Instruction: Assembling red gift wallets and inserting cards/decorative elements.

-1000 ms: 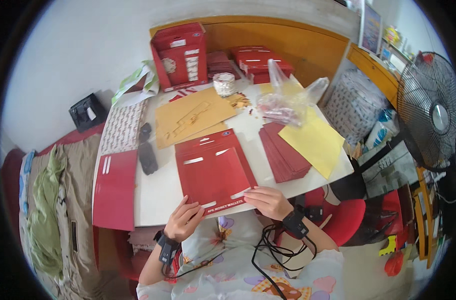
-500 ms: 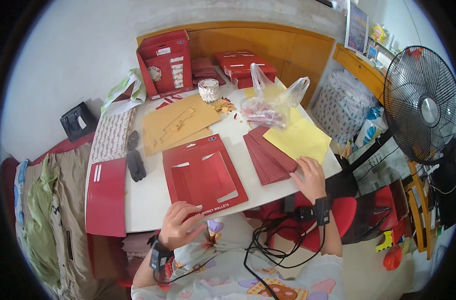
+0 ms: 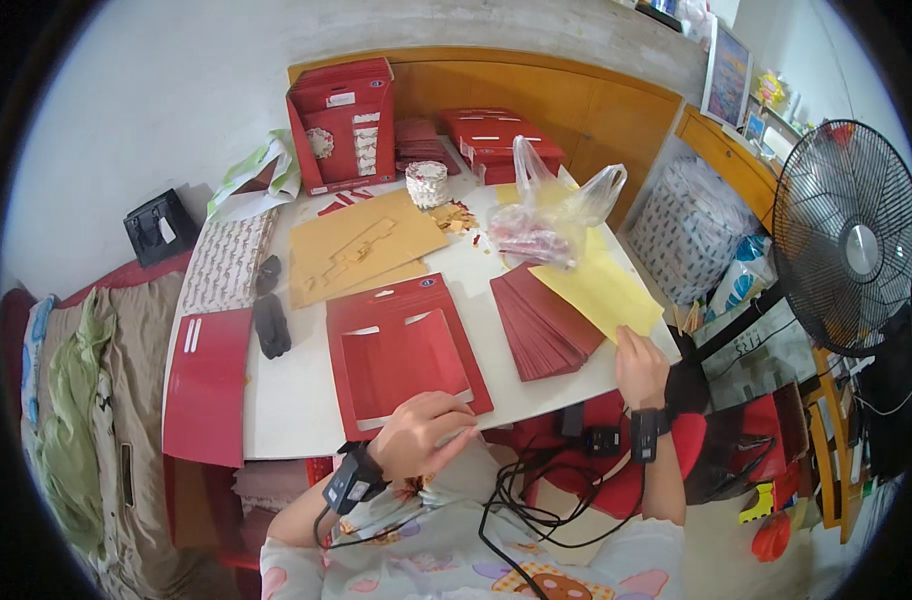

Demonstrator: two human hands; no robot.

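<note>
My right hand is closed at the near corner of a yellow paper sheet, its fingertips pinching the edge. The sheet bends upward there and partly covers a fanned stack of dark red envelopes. My left hand hangs over the near right corner of a red cardboard folder, fingers loosely bent and apart, with nothing in them. The folder lies flat, its shallow recess facing up, and the hand hides part of its front edge.
Behind lie tan card sheets, a stack of patterned round pieces, a clear plastic bag and red boxes. Patterned sheets and a red card lie left. A fan stands right; black cables loop below.
My left hand has moved right along the folder's front edge. My right hand has taken hold of the yellow sheet, which has bent and uncovered more of the envelopes.
</note>
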